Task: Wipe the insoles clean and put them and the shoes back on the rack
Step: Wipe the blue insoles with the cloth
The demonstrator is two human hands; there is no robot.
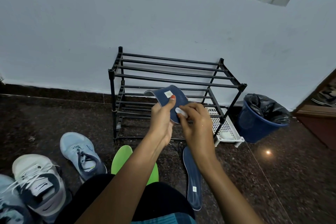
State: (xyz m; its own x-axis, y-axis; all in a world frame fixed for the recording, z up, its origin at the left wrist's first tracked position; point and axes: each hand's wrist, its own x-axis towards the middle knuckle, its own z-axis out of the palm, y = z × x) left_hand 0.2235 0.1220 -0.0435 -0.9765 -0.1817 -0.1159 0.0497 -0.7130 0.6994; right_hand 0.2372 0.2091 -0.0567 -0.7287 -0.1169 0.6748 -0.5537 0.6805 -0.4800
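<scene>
My left hand [161, 116] grips a dark blue insole [168, 99] in front of the black shoe rack [174, 78], thumb pressed on its top face. My right hand [195, 120] pinches a small white wipe [181, 112] against that insole. A second dark blue insole [192, 178] lies on the floor below my right arm. Two green insoles [121, 158] lie under my left forearm. A light blue shoe [81, 152], a white and grey shoe [39, 182] and another light blue shoe [9, 203] sit on the floor at the left.
The rack's shelves hold nothing and it stands against a pale wall. A white perforated tray [224, 129] with a white pad lies at the rack's right foot. A blue bin [258, 123] with a black liner stands further right. A brown door frame [318, 111] is at the right edge.
</scene>
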